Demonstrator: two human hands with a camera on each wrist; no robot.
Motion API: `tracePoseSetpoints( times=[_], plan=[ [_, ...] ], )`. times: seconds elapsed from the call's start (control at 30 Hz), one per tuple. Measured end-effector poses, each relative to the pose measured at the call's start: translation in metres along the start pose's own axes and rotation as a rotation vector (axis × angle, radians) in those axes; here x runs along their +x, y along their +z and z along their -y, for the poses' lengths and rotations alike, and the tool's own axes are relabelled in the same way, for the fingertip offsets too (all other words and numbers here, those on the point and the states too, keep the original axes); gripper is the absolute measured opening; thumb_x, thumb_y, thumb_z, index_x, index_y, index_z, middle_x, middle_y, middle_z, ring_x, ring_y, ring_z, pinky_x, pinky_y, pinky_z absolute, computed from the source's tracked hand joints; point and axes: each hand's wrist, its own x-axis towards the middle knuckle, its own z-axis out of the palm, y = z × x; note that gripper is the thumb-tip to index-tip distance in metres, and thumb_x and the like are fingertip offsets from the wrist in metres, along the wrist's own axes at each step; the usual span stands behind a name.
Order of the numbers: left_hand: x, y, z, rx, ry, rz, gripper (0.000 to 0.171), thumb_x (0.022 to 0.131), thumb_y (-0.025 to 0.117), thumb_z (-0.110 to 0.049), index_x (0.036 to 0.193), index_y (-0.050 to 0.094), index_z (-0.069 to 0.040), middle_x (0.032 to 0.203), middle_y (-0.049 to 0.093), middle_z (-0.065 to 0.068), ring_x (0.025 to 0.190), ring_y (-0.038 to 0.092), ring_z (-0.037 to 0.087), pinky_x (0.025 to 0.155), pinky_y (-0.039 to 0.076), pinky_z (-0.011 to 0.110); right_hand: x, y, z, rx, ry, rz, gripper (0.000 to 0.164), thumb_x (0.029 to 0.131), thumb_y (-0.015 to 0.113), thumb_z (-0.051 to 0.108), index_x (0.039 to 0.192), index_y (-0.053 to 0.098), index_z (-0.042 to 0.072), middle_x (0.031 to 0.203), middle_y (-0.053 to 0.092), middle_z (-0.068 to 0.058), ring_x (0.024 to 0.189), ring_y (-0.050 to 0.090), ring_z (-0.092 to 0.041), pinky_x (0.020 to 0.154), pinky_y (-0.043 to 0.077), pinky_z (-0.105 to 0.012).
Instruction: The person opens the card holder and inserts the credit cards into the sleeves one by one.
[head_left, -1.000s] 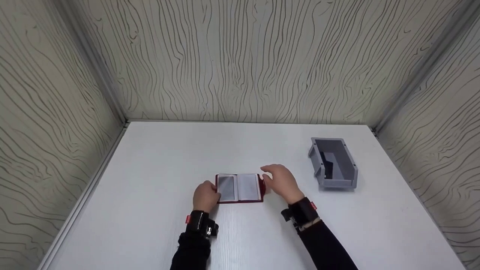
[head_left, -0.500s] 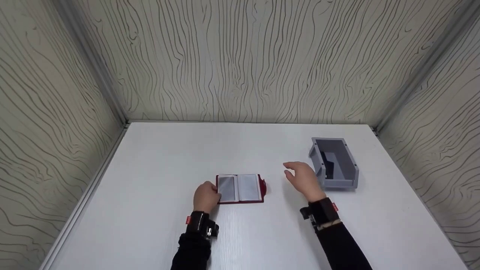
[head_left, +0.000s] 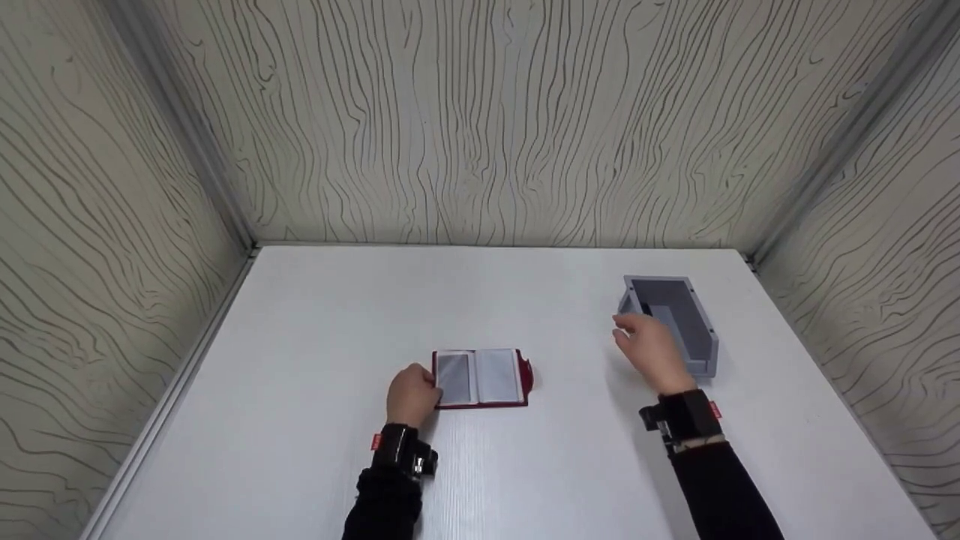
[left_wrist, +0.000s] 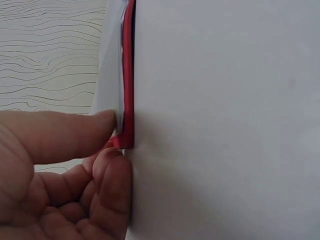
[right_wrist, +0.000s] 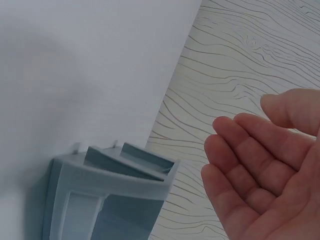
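Observation:
A small red card holder [head_left: 499,376] with clear plastic sleeves lies opened flat on the white table. My left hand [head_left: 411,394] pinches its left edge; in the left wrist view the thumb [left_wrist: 75,134] lies on the sleeves and curled fingers sit against the red cover [left_wrist: 128,75]. To the right, my right hand [head_left: 651,351] hovers in front of the grey bin [head_left: 701,315] and hides part of it. Seen from the right wrist, the hand [right_wrist: 265,170] has loosely bent fingers with nothing between them, beside the bin [right_wrist: 115,185].
Inside the bin a dark item [head_left: 646,308] is mostly covered by the right hand. Wood-grain panels [head_left: 472,135] rise behind and at both sides of the white table [head_left: 337,300].
My right hand has left the card holder's clasp side and moved right to the bin. The left hand and the card holder have stayed in place.

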Motion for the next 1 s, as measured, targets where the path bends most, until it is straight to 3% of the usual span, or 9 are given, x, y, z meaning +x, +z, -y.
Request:
tracePoseSetpoints(
  times=[0.23,0.47,1.0],
  plan=[
    [0.000,-0.001,-0.001,0.018,0.000,-0.003,0.014,0.073,0.075,-0.002,0.081,0.064,-0.001,0.075,0.063,0.009,0.074,0.061,0.028,0.070,0.049,0.043,0.005,-0.023,-0.010,-0.032,0.046,0.016,0.034,0.098,0.054,0.009,0.125,0.060,-0.010,0.116,0.063,-0.029,0.103,0.061,-0.042,0.087,0.047,-0.054],
    [-0.001,-0.001,-0.002,0.014,0.004,-0.007,0.014,0.072,0.075,-0.002,0.080,0.063,-0.002,0.074,0.063,0.008,0.073,0.060,0.027,0.070,0.048,0.043,0.014,-0.040,-0.023,-0.044,0.091,0.068,0.037,0.098,0.053,0.010,0.127,0.056,-0.013,0.121,0.060,-0.032,0.110,0.057,-0.046,0.092,0.044,-0.056],
    [-0.001,-0.002,-0.002,0.008,-0.016,0.003,0.015,0.072,0.076,-0.003,0.080,0.064,-0.001,0.074,0.064,0.008,0.073,0.060,0.027,0.070,0.049,0.043,0.041,-0.052,-0.055,-0.097,0.205,0.269,0.044,0.097,0.052,0.016,0.125,0.054,-0.018,0.123,0.056,-0.037,0.114,0.053,-0.052,0.095,0.042,-0.059]
  ],
)
